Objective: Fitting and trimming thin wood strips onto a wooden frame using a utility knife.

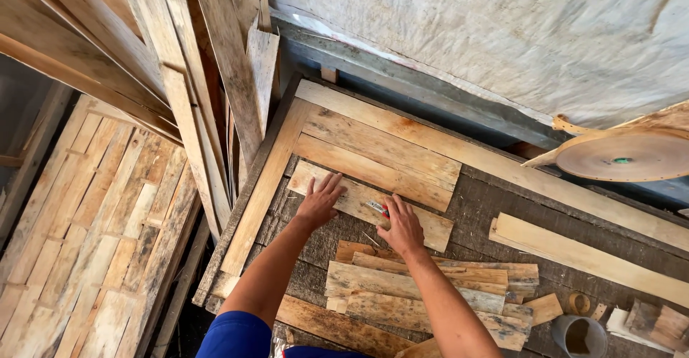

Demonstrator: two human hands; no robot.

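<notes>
Blue-sleeved arms are reaching up from six o'clock onto the dark weathered worktop (495, 200). Right hand (402, 227) is pinching a small red-and-silver marking tool (380, 208), its grip closed narrowly on it, tip resting on the short pale wooden plank (359, 199). Left hand (319, 201) is lying flat, fingers spread wide, pressing the plank's nine o'clock end. The plank's long axis is running from ten to four o'clock beneath both hands, with the right hand nearer its middle.
</notes>
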